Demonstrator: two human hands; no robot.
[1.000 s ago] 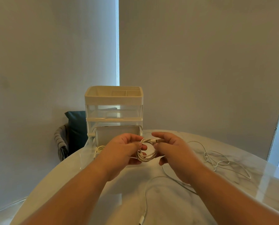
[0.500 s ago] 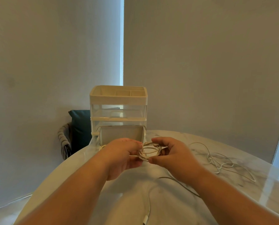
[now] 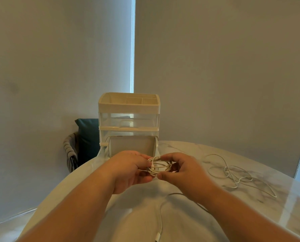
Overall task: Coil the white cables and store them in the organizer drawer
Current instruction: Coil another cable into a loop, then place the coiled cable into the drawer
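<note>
So far we have one white cable wound into a small coil (image 3: 158,166), held at the centre of the frame between both hands. Our left hand (image 3: 130,169) pinches the coil's left edge between thumb and fingers, and our right hand (image 3: 182,172) pinches its right and lower edge, thumb tip just under the loops. A loose tail (image 3: 160,222) runs from beneath the right hand down toward the bottom edge of the frame, ending in a plug (image 3: 157,239), so this coil is, as we judge it, not quite finished; whether that tail belongs to the same cable we cannot tell for sure, since the hand hides the join.

Just above the hands stands the organizer (image 3: 129,119), its lowest drawer (image 3: 132,145) pulled out toward us. Its inside looks bare where we can see it, though the front part is hidden behind our hands. Nothing appears stored yet.

At the right of the frame a second white cable (image 3: 233,173) lies in a loose tangle on the marble bench (image 3: 276,189), untouched. By our reckoning we are under halfway: this coil must go into the drawer, then the tangled cable needs coiling and storing too.
</note>
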